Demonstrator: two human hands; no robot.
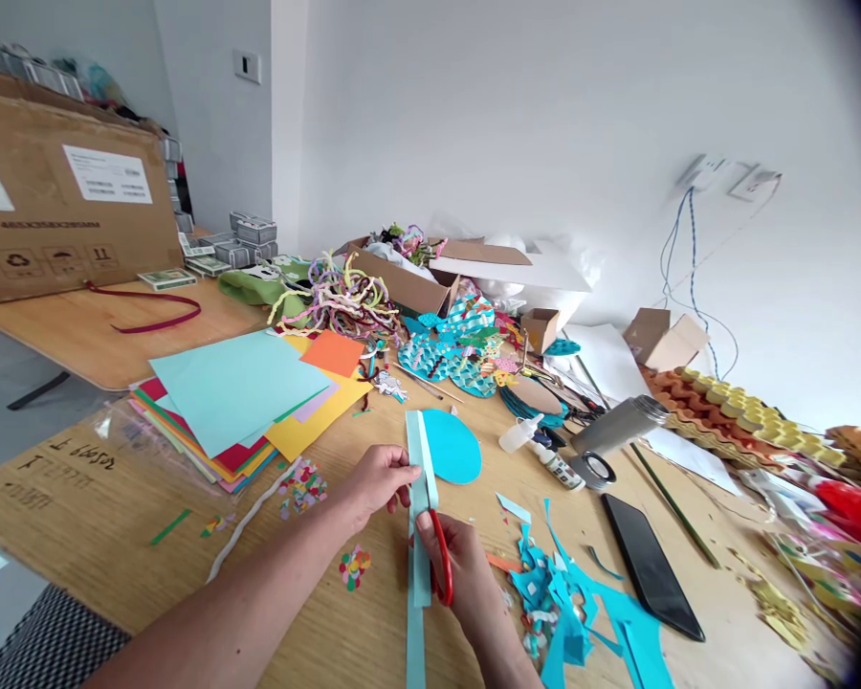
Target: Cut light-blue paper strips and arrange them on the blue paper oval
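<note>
The wooden surface [294,622] is showing a smooth, faintly shiny grain. Near the middle, the pale blue strip [416,641] is looking like smooth, matt paper, while the red scissors handles [443,555] are gleaming like polished plastic. On the left, the coloured sheets [236,383] are showing flat, matt paper, and the far box [43,215] is showing dull brown cardboard. On the right, the dark phone [650,563] is giving off a faint gloss, the grey flask [617,426] is looking like satin metal, and the egg trays [732,411] are showing rough, moulded pulp.
</note>
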